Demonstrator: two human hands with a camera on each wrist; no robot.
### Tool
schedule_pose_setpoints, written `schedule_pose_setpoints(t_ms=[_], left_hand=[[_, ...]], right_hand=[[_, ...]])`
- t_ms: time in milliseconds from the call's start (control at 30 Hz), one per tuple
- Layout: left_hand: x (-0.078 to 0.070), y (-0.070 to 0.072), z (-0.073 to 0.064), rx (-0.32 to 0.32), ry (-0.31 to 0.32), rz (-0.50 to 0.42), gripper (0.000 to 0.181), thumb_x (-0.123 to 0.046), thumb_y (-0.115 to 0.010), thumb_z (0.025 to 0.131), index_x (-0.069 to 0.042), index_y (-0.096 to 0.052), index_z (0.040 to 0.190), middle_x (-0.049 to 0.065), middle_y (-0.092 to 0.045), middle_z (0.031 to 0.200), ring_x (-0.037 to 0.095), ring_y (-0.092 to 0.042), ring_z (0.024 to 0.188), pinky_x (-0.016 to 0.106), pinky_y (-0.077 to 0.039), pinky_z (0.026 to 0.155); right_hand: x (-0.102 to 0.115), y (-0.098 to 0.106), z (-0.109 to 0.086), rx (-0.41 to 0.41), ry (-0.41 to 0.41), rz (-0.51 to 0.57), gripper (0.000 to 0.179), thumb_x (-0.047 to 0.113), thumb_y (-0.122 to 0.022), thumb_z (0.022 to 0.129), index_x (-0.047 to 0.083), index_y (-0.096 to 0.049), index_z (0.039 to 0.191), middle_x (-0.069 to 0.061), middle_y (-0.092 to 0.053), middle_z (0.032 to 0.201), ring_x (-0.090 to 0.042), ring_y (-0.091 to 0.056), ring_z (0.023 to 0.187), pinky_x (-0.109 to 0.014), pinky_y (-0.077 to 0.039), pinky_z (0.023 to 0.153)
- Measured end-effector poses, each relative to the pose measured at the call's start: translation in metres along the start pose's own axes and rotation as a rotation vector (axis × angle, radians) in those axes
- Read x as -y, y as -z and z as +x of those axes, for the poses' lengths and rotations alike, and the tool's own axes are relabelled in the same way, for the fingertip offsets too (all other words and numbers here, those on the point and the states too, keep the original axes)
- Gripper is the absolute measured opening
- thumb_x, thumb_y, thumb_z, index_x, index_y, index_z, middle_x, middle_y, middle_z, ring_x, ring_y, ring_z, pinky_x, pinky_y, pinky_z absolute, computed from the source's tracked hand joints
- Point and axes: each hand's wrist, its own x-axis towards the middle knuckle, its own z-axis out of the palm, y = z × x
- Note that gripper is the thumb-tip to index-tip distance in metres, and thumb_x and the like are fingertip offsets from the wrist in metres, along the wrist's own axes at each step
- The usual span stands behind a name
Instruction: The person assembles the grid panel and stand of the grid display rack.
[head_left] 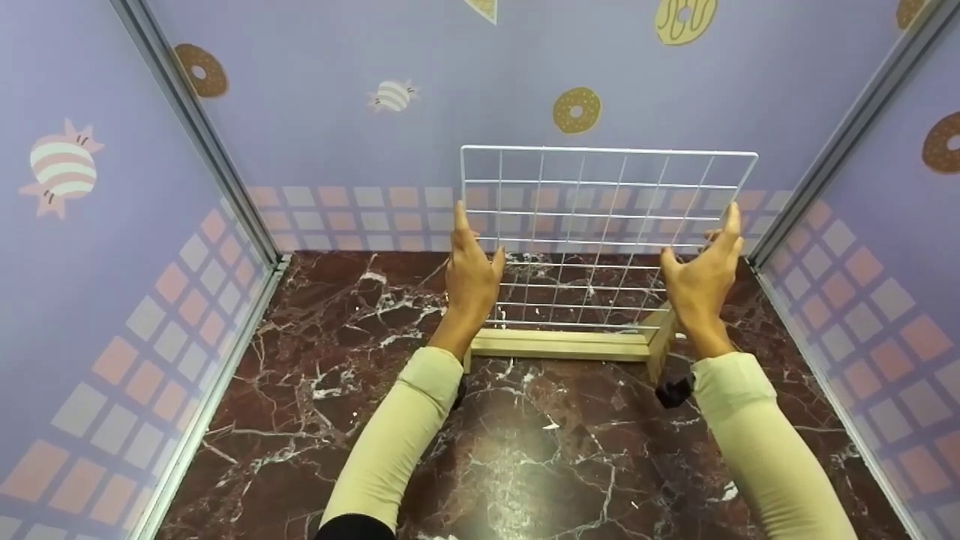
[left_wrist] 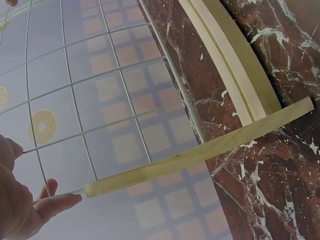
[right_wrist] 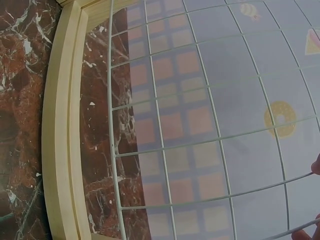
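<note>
A white wire grid panel (head_left: 573, 214) stands upright between the two hands, leaning back a little. My left hand (head_left: 474, 274) grips its left side wire, with the thumb in front of the mesh and a finger lying up along the edge. On the opposite side wire, my right hand (head_left: 703, 281) holds it the same way. Under the panel is a pale wooden stand (head_left: 559, 343) with a grooved crossbar and side pieces. The panel's bottom wire appears just above and behind the crossbar (right_wrist: 62, 130) in the right wrist view. One wooden side piece (left_wrist: 200, 152) overlaps the mesh in the left wrist view.
The stand rests on a dark red marbled surface (head_left: 337, 450). Purple printed walls (head_left: 300, 112) enclose it at the back and both sides, with metal corner posts (head_left: 202, 135) between them. A small black object (head_left: 675, 391) is beside the right sleeve.
</note>
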Motion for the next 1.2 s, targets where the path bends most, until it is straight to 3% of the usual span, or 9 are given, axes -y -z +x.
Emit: schedule_pose_setpoints(t_ms=[200, 533, 767, 867, 967, 1000, 1133, 1200], left_hand=[[0.005, -0.004, -0.006, -0.024, 0.019, 0.046, 0.095, -0.025, -0.074, 0.092, -0.013, -0.012, 0.163, 0.009, -0.062, 0.125, 0.034, -0.068, 0.085, 0.045, -0.06, 0.074], [0.01, -0.007, -0.011, -0.022, 0.02, 0.099, 0.094, -0.03, -0.073, 0.092, -0.015, -0.012, 0.163, 0.009, -0.063, 0.125, 0.035, -0.068, 0.095, 0.048, -0.06, 0.078], [0.019, -0.012, -0.016, 0.014, 0.019, 0.106, 0.095, -0.028, -0.071, 0.094, -0.014, -0.008, 0.163, 0.012, -0.046, 0.157, 0.033, -0.069, 0.095, 0.042, -0.061, 0.072], [0.025, -0.015, -0.02, 0.014, 0.007, 0.124, 0.094, -0.026, -0.072, 0.093, -0.009, -0.011, 0.162, 0.014, -0.039, 0.162, 0.037, -0.066, 0.114, 0.049, -0.055, 0.102], [0.027, -0.017, -0.022, 0.008, -0.006, 0.127, 0.094, -0.024, -0.073, 0.092, -0.006, -0.012, 0.161, 0.016, -0.035, 0.164, 0.037, -0.055, 0.135, 0.055, -0.03, 0.125], [0.028, -0.017, -0.022, 0.006, -0.012, 0.124, 0.094, -0.024, -0.074, 0.091, -0.006, -0.013, 0.161, 0.017, -0.035, 0.163, 0.036, -0.049, 0.141, 0.057, -0.02, 0.127], [0.031, -0.019, -0.023, 0.014, -0.015, 0.147, 0.095, -0.027, -0.073, 0.092, -0.008, -0.012, 0.161, 0.016, -0.035, 0.164, 0.033, -0.048, 0.143, 0.062, -0.015, 0.127], [0.032, -0.019, -0.025, 0.015, -0.019, 0.168, 0.094, -0.029, -0.073, 0.092, -0.009, -0.012, 0.161, 0.015, -0.042, 0.16, 0.033, -0.051, 0.14, 0.065, -0.014, 0.126]], right_hand=[[-0.006, -0.003, -0.004, 0.011, -0.011, -0.015, 0.102, 0.005, -0.078, 0.079, 0.022, -0.019, 0.162, -0.018, -0.053, 0.124, -0.035, -0.055, 0.104, -0.05, -0.054, 0.097], [-0.013, -0.006, -0.009, 0.01, 0.003, -0.016, 0.103, 0.006, -0.08, 0.079, 0.02, -0.02, 0.162, -0.019, -0.052, 0.122, -0.035, -0.054, 0.106, -0.053, -0.052, 0.099], [-0.022, -0.008, -0.017, 0.047, -0.03, -0.039, 0.106, 0.006, -0.079, 0.079, 0.021, -0.016, 0.163, -0.022, -0.05, 0.125, -0.039, -0.054, 0.104, -0.053, -0.051, 0.1], [-0.027, -0.01, -0.022, 0.058, -0.047, -0.067, 0.107, 0.008, -0.081, 0.079, 0.021, -0.015, 0.163, -0.022, -0.05, 0.123, -0.039, -0.053, 0.102, -0.054, -0.051, 0.099], [-0.029, -0.01, -0.025, 0.061, -0.054, -0.085, 0.107, 0.011, -0.081, 0.079, 0.021, -0.016, 0.163, -0.021, -0.05, 0.121, -0.038, -0.053, 0.101, -0.054, -0.051, 0.098], [-0.03, -0.01, -0.025, 0.061, -0.053, -0.089, 0.107, 0.012, -0.082, 0.079, 0.021, -0.016, 0.163, -0.021, -0.05, 0.121, -0.038, -0.053, 0.101, -0.053, -0.051, 0.098], [-0.031, -0.011, -0.025, 0.058, -0.046, -0.095, 0.107, 0.011, -0.082, 0.078, 0.019, -0.017, 0.163, -0.021, -0.051, 0.12, -0.039, -0.053, 0.102, -0.054, -0.05, 0.099], [-0.032, -0.011, -0.025, 0.064, -0.042, -0.094, 0.107, 0.01, -0.081, 0.079, 0.018, -0.016, 0.163, -0.022, -0.052, 0.121, -0.039, -0.054, 0.102, -0.054, -0.05, 0.099]])
